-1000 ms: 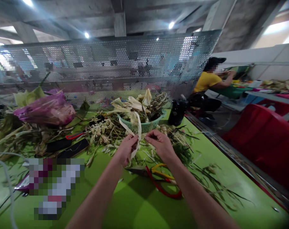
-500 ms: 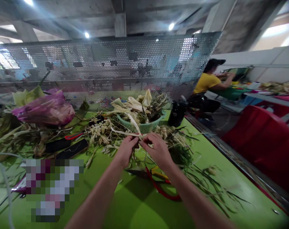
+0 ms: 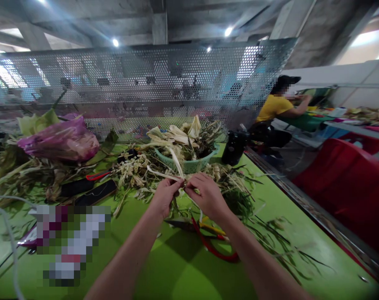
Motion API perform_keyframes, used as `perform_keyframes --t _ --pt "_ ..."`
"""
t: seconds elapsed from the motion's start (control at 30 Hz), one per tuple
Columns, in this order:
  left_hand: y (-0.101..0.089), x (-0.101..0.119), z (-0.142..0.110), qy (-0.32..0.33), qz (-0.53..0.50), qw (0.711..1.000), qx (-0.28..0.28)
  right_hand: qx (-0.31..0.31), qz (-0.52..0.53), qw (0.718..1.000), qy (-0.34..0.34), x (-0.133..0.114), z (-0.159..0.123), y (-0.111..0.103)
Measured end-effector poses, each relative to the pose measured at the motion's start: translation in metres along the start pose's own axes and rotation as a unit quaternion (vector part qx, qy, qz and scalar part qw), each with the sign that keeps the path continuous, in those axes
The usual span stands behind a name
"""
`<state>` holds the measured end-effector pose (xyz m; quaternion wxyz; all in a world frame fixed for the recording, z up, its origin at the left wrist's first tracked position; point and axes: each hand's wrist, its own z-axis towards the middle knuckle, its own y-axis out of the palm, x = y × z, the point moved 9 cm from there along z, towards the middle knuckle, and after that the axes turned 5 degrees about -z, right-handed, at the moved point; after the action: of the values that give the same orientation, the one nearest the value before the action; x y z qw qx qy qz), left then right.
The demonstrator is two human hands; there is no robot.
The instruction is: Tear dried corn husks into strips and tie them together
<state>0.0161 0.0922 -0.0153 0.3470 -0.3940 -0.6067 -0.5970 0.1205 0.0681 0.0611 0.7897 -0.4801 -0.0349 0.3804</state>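
Pale strips of dried husk [image 3: 176,161] rise from between my fingertips at the middle of the view. My left hand [image 3: 166,193] is closed, pinching the strips at their lower end. Beside it, my right hand [image 3: 204,191] is closed on the same spot, thumb and fingers together; its hold is partly hidden. Just behind the hands stands a green plastic basket [image 3: 194,166] heaped with dried husks [image 3: 186,135]. Below my right hand lie scissors with red and yellow handles [image 3: 208,243] on the green table [image 3: 176,275], partly covered by my forearm.
A black canister [image 3: 233,146] stands right of the basket. Green fibres [image 3: 237,203] and loose stalks lie at the right. To the left are a pink plastic bag [image 3: 61,139], a red-edged tool [image 3: 98,175] and dark blocks [image 3: 95,193]. A person in yellow [image 3: 275,106] sits beyond a red chair [image 3: 342,179].
Both hands stay together on the husk strips, with only slight finger movement. The whole view has shifted a little.
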Motion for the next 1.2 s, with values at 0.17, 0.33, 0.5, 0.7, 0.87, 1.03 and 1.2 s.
perform_keyframes --t 0.17,0.33,0.5,0.7,0.87,1.03,1.2 --pt "0.000 0.006 -0.001 0.007 -0.003 1.000 0.007 -0.010 0.008 1.000 -0.013 -0.002 0.001 -0.002" --pt "-0.004 0.005 0.000 0.001 -0.022 1.000 0.018 -0.024 0.025 0.999 -0.020 -0.003 0.002 -0.003" --pt "-0.008 0.006 0.002 -0.003 -0.021 1.000 0.012 0.009 0.142 0.989 0.030 0.010 0.000 -0.006" --pt "-0.003 0.010 0.000 0.004 0.006 1.000 -0.015 -0.009 0.321 0.935 0.153 0.035 -0.003 0.009" --pt "0.002 0.012 -0.002 0.015 0.083 0.996 -0.028 0.033 0.231 0.966 0.111 0.034 -0.002 0.003" --pt "0.003 0.017 0.000 0.054 0.112 0.992 -0.034 0.047 0.200 0.975 0.088 0.030 -0.001 -0.001" --pt "0.002 0.017 0.000 0.062 0.117 0.991 -0.022 0.045 0.187 0.976 0.103 0.034 -0.001 0.000"
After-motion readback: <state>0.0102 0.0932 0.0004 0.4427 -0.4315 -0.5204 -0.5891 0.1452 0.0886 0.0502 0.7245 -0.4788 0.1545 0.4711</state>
